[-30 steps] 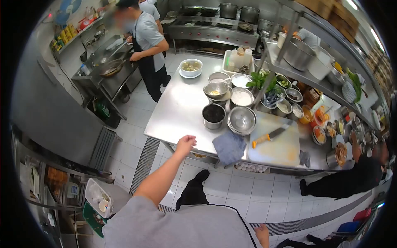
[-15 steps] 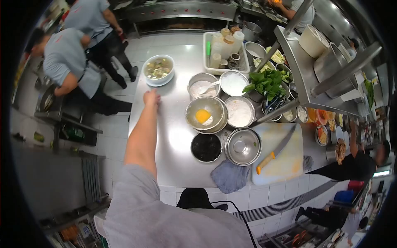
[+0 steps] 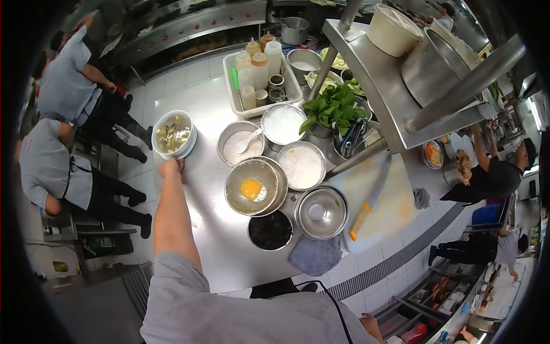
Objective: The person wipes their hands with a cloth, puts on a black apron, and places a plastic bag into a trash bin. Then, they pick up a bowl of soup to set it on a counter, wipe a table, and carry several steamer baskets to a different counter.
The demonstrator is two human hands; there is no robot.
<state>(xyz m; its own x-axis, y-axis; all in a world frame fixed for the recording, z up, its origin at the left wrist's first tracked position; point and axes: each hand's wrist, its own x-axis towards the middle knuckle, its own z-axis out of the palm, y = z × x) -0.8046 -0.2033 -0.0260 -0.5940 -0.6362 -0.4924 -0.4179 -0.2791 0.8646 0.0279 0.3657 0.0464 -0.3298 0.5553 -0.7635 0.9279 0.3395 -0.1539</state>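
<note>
My left hand (image 3: 171, 167) reaches out to the near side of a white bowl of soup (image 3: 173, 134) at the table's left edge. Its fingers are curled in at the base of the bowl; whether they grip anything is hidden. Chopped pieces float in the clear broth. Part of my right hand (image 3: 370, 327) shows at the bottom edge beside my grey shirt, its fingers mostly out of sight. Nearer to me stand a metal bowl (image 3: 232, 202) with an egg yolk (image 3: 251, 188) on white powder, a bowl of dark contents (image 3: 270, 230) and nested metal bowls (image 3: 321, 212).
Bowls of white powder (image 3: 301, 166) surround leafy greens (image 3: 332, 108). A white basket (image 3: 234, 106) carries squeeze bottles (image 3: 259, 71). On the right, a knife (image 3: 373, 195) lies on a cutting board (image 3: 395, 215) under a metal shelf (image 3: 387, 106). Co-workers (image 3: 69, 86) stand on the left and right.
The view has turned and shifted, so the table and its bowls appear lower and further left. My left hand stays close to the soup bowl. My right hand has come into view.
</note>
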